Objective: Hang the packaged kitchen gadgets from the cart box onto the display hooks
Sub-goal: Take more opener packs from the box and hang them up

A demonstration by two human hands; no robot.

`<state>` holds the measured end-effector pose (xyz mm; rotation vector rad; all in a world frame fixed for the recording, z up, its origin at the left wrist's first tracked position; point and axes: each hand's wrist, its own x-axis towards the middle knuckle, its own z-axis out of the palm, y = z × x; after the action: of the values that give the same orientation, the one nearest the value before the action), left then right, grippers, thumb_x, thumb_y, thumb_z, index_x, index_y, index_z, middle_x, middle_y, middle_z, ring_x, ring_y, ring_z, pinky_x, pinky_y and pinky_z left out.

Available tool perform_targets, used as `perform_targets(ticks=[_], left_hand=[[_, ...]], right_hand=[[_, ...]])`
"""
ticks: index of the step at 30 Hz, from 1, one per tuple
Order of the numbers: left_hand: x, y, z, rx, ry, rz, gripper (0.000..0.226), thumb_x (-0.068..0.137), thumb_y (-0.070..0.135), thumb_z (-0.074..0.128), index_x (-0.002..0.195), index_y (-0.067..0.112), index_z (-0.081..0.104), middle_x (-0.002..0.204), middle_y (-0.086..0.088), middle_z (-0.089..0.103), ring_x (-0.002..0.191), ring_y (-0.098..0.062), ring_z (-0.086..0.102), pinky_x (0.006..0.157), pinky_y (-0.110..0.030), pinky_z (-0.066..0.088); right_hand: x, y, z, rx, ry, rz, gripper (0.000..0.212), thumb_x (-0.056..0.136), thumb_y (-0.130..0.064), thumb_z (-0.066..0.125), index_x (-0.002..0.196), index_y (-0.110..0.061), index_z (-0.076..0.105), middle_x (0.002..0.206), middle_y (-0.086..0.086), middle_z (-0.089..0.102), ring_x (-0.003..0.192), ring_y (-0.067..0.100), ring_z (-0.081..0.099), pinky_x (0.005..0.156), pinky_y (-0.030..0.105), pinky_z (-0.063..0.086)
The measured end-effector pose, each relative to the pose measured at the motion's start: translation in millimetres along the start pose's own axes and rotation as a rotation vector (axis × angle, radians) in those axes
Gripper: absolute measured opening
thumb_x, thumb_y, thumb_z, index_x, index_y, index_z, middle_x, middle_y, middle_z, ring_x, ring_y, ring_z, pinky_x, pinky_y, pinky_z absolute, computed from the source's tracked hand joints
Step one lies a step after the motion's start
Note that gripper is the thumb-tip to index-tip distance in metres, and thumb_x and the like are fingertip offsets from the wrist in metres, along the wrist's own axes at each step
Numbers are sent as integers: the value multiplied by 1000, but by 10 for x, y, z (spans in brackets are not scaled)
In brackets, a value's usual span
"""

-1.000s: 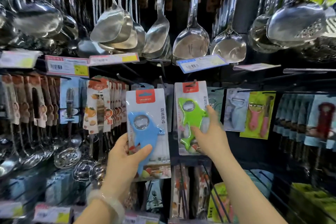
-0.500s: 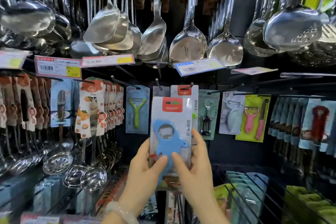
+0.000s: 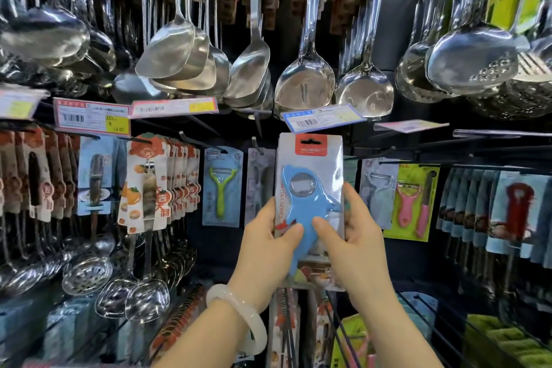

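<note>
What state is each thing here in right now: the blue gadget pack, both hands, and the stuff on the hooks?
Blue opener pack: upright, held in both hands.
Left hand: grips the pack's left edge.
Right hand: grips its right edge.
Green peeler pack: hanging on a hook.
Steel spatulas: hanging above.

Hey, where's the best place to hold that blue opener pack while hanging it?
Probably the lower side edges of the pack, from below, as the left hand and right hand do. That leaves the red header with its hang hole free.
</note>
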<state>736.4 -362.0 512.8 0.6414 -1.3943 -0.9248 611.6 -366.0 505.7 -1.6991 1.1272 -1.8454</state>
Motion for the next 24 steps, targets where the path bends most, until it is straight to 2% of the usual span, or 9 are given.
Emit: perform_targets(ticks=[8, 9, 11, 13, 14, 17, 20, 24], left_hand=[[-1, -47, -17, 20, 0, -39, 40, 90, -7, 51, 102, 29, 63, 97, 6, 74, 90, -10, 69, 70, -17, 53], [31, -72, -15, 31, 7, -48, 39, 90, -6, 51, 105, 28, 62, 98, 6, 73, 90, -10, 69, 71, -18, 54], [120, -147, -11, 102, 26, -52, 43, 91, -2, 53, 125, 24, 53, 107, 8, 68, 94, -6, 66, 75, -18, 53], [217, -266, -14, 231, 15, -44, 60, 90, 1, 55, 139, 28, 35, 113, 14, 61, 98, 1, 61, 75, -13, 51], [268, -337, -17, 294, -1, -48, 65, 89, 0, 55, 141, 30, 30, 116, 13, 59, 101, 2, 60, 76, -12, 50], [413, -538, -29, 504, -19, -89, 70, 86, 5, 58, 143, 31, 27, 131, -1, 52, 110, -11, 57, 89, -27, 52], [485, -679, -57, 665, -26, -186, 70, 84, 8, 57, 145, 23, 25, 136, -12, 43, 120, -25, 49, 101, -41, 45], [346, -733, -42, 891, -117, -326, 79, 92, 20, 54, 151, 10, 2, 148, -16, 21, 136, -31, 27, 113, -38, 29]], right_hand=[[9, 32, -7, -50, -16, 85, 73, 87, -16, 63, 148, -29, 24, 145, -6, 43, 130, 13, 45, 105, 43, 42], [45, 41, 5, -67, -15, 93, 73, 87, -16, 62, 148, -28, 24, 144, -6, 43, 128, 12, 46, 104, 42, 43], [124, 67, 42, -109, -13, 108, 72, 88, -13, 60, 148, -27, 24, 138, -4, 49, 116, 11, 54, 97, 34, 48], [193, 123, 100, -178, -9, 114, 69, 89, -14, 58, 147, -28, 24, 123, -1, 57, 91, 9, 59, 78, 23, 50], [221, 161, 127, -222, -3, 108, 69, 89, -14, 57, 147, -30, 23, 121, -1, 57, 89, 10, 58, 74, 21, 48], [298, 304, 172, -340, 1, 73, 75, 89, -13, 55, 149, -30, 13, 134, 0, 46, 98, 12, 50, 80, 22, 41], [318, 427, 186, -449, -56, 82, 82, 91, -15, 57, 151, -27, 2, 134, 3, 39, 108, 16, 48, 83, 21, 36], [172, 619, 116, -573, -102, 138, 79, 93, -22, 55, 151, -22, 1, 147, 7, 27, 134, 22, 32, 103, 27, 31]])
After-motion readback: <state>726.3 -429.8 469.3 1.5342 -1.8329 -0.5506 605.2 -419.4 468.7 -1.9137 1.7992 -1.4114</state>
